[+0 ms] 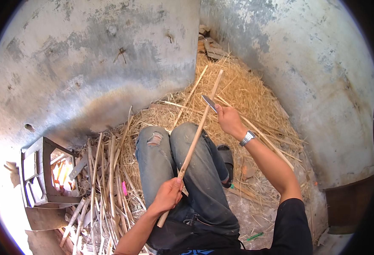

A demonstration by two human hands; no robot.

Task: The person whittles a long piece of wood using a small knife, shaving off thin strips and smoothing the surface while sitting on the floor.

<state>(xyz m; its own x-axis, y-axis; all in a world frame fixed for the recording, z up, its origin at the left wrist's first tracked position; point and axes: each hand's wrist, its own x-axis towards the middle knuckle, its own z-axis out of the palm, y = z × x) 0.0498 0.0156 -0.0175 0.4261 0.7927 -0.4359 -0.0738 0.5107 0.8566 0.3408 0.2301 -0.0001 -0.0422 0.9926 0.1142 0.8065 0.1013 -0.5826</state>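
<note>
A long, pale wooden strip (194, 142) slants across my lap, its far end above the straw and its near end by my waist. My left hand (168, 194) is closed round its lower part, near my left thigh. In my right hand (229, 120) is a knife (209, 102), gripped by a handle that the fingers hide. Its grey blade lies across the strip's upper part, pointing up and left; whether the edge touches the wood I cannot tell. A metal watch (247, 138) is on my right wrist.
Straw and shavings (238, 89) cover the floor ahead, between two worn grey walls (89, 55). Several wooden strips (112, 182) lie at my left, beside a dark wooden frame (46, 170). More long strips (263, 138) lie on the right. A dark sandal (225, 159) shows beside my knee.
</note>
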